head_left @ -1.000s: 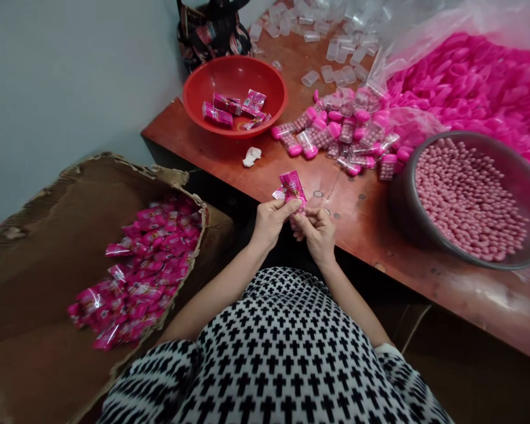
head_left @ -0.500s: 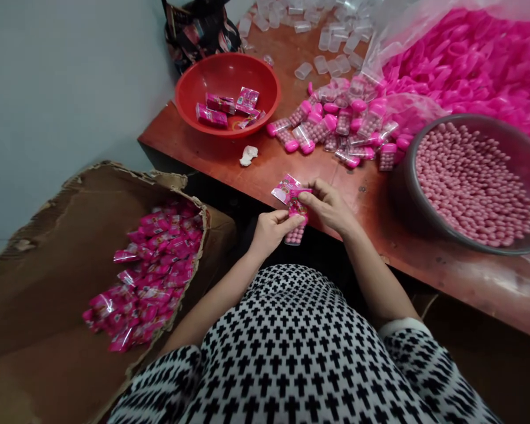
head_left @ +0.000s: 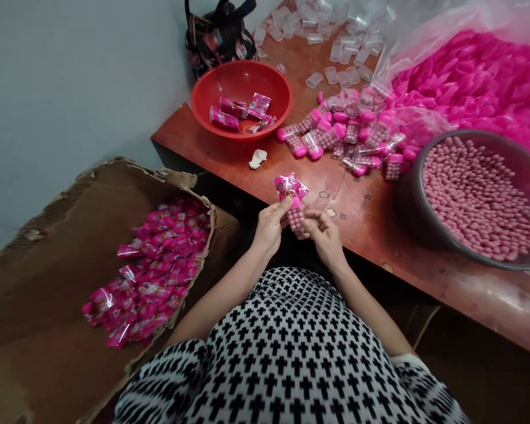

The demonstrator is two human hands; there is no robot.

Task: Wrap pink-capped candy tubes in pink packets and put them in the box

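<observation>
My left hand (head_left: 268,228) is closed around a small clear candy bottle (head_left: 296,218) filled with pink candy balls, thumb across its pink capped end. A shiny pink printed wrapper (head_left: 287,185) sticks up at that end; whether it is attached to the bottle I cannot tell. At the bottle's lower end, the curled fingers of my right hand (head_left: 325,237) touch it from the right. Both hands are over the near edge of the red-brown table (head_left: 357,221).
A red bowl (head_left: 242,132) holds several pink packets. Behind it are a dark bag (head_left: 221,44) and clear cups (head_left: 331,75). Filled candy bottles (head_left: 351,132) lie beside a grey tub (head_left: 417,200) of pink balls and pink caps (head_left: 472,76). A cardboard box (head_left: 48,247) holds wrapped packets (head_left: 159,271).
My right hand has moved down from the wrapper to the bottle's lower end. My left hand now grips higher, near the cap. The view has shifted slightly.
</observation>
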